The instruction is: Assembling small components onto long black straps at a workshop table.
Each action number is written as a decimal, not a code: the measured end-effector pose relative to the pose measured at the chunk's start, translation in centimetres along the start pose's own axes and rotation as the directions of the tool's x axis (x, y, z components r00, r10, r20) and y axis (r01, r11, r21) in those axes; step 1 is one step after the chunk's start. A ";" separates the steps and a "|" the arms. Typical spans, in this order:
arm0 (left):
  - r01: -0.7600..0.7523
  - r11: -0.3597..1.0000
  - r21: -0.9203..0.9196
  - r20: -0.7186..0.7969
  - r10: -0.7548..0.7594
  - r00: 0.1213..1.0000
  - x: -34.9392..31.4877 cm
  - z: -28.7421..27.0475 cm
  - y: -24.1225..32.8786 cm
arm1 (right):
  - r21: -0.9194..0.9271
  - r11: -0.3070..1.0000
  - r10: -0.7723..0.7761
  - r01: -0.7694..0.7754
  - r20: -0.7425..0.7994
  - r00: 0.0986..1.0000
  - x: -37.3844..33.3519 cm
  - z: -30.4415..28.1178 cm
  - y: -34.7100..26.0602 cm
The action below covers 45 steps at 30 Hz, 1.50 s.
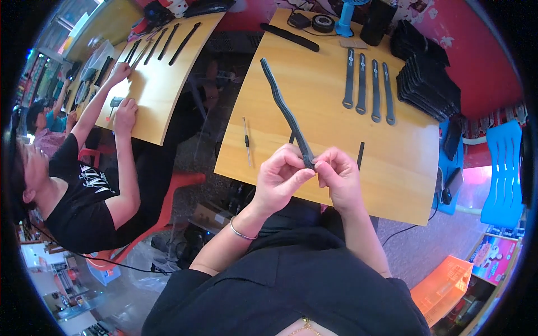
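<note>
A long dark grey strap (287, 115), seemingly folded or layered, rises from between my hands and leans up to the left. My left hand (282, 178) pinches its lower end between thumb and fingers. Right beside it, my right hand (338, 175) pinches the same end, fingertips nearly touching those of the left. Just past the right hand lies a narrow black strip (361, 154). To the left, a thin tool with a dark middle and metal ends (246, 141) rests on the wooden table (246, 106). Several grey straps (361, 84) with holed round ends lie in a row at the right.
Stacked black pieces (427, 87) stand at the table's right edge. At the back are a long black strip (288, 37), a round black object (323, 23), a blue stand (350, 17) and a black bottle (379, 22). A person (84, 185) works at another table (151, 95) on the left.
</note>
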<state>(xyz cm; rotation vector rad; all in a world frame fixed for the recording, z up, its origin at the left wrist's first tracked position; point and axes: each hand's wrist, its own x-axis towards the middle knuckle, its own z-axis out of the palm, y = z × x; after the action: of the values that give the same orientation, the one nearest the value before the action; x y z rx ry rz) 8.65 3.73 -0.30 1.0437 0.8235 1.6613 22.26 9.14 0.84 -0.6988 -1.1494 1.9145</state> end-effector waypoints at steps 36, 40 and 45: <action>0.136 0.991 -0.015 0.108 -0.134 0.985 -2.7 -0.3 2.0 | -0.439 0.844 -0.190 0.309 0.294 0.937 -1.9 0.7 -2.8; 0.169 0.986 0.000 0.101 -0.168 0.981 -2.5 -0.5 2.4 | -0.414 0.857 -0.234 0.308 0.219 0.947 -2.0 1.6 -2.8; 0.188 0.977 0.101 0.279 -0.209 0.937 -1.8 -1.0 3.1 | -0.290 0.913 -0.227 0.286 0.221 0.948 -1.7 1.0 -2.9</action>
<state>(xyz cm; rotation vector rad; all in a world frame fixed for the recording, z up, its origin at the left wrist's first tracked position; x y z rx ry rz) 6.84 1.05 1.59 1.1794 0.7719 1.2808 23.35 8.10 3.99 -0.5128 -1.6086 1.6100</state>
